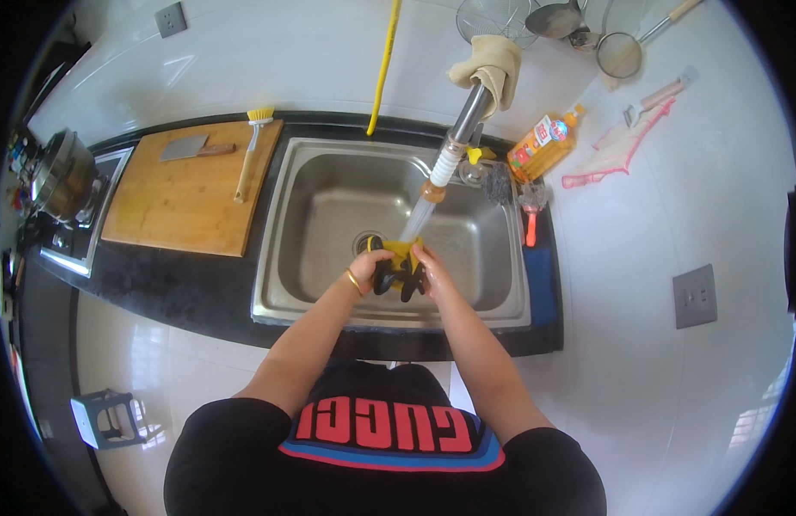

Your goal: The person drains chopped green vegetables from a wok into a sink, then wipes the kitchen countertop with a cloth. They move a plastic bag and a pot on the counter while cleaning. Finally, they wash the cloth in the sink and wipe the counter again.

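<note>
Over the stainless steel sink, both my hands grip what looks like a yellow-and-black work glove. Dark finger-like lobes of it hang toward me, and its yellow part faces the tap. My left hand, with a gold bracelet at the wrist, is closed on its left side. My right hand pinches its right side. Water runs from the tap onto the glove's yellow part. Part of the drain shows behind my left hand.
Left of the sink lies a wooden cutting board with a cleaver and a brush. An orange bottle, a steel scourer and a red-handled brush stand at the right. A yellow hose hangs behind.
</note>
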The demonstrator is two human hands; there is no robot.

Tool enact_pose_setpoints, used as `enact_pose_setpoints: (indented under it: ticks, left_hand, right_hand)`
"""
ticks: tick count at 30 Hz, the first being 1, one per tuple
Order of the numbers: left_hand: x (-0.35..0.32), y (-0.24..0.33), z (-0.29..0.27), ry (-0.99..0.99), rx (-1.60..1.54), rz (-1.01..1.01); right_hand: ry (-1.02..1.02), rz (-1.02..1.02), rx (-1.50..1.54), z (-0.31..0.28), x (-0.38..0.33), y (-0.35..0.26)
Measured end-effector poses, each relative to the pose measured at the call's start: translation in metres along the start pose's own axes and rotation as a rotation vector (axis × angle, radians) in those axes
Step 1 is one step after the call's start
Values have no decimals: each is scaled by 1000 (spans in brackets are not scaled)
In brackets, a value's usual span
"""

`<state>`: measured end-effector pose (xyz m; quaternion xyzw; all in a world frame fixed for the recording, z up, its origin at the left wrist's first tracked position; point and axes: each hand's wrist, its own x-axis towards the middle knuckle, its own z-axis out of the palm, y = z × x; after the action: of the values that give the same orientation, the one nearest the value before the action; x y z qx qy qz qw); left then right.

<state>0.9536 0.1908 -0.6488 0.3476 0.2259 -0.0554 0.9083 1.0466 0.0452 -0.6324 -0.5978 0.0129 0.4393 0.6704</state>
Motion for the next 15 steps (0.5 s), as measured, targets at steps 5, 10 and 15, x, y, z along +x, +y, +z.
enact_pose_setpoints:
  ticks: [5,10,15]
  left_hand:
    - [6,6,6,139,-174,204]
    - [19,6,30,197,-264,347]
    - [50,-31,39,288,-122,204]
  right_hand:
    - [10,140,369,-37,45,4]
    - [-160,165,437,-27,18,-22]
    - [-277,33,312,6,23,12]
